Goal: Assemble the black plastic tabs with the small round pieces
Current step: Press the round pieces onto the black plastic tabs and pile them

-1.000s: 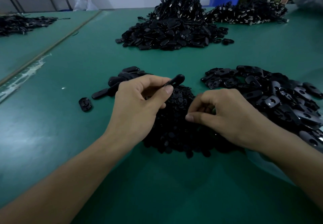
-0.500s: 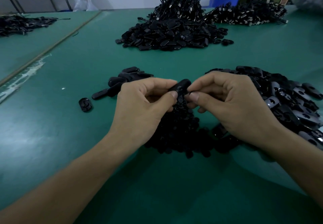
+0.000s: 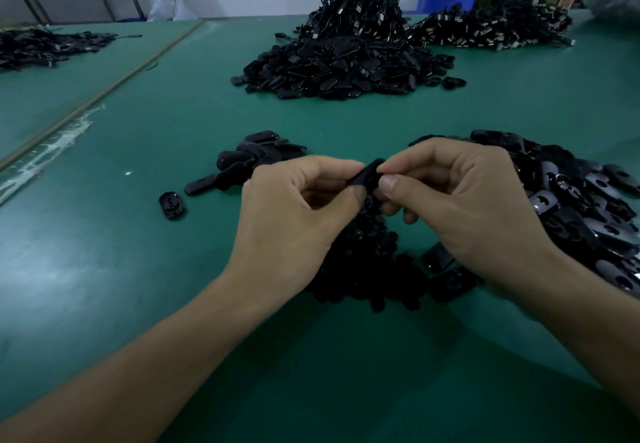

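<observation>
A black plastic tab (image 3: 367, 173) is held above the table between both hands. My left hand (image 3: 294, 214) pinches its near end between thumb and forefinger. My right hand (image 3: 460, 200) pinches its far end with thumb and forefinger pressed on it; any small round piece there is hidden by the fingertips. Beneath the hands lies a heap of small round pieces (image 3: 367, 262). A pile of loose tabs with holes (image 3: 581, 207) lies at the right. A small group of tabs (image 3: 249, 160) lies left of the hands.
The green table (image 3: 138, 269) also carries one lone tab (image 3: 171, 204) at the left, a large heap of black parts (image 3: 339, 62) farther back, a cable pile (image 3: 491, 27) at back right and another pile (image 3: 41, 46) at far left.
My right hand lifted from the heap of round pieces and came up to the tab held by my left hand. Both hands now pinch the tab together.
</observation>
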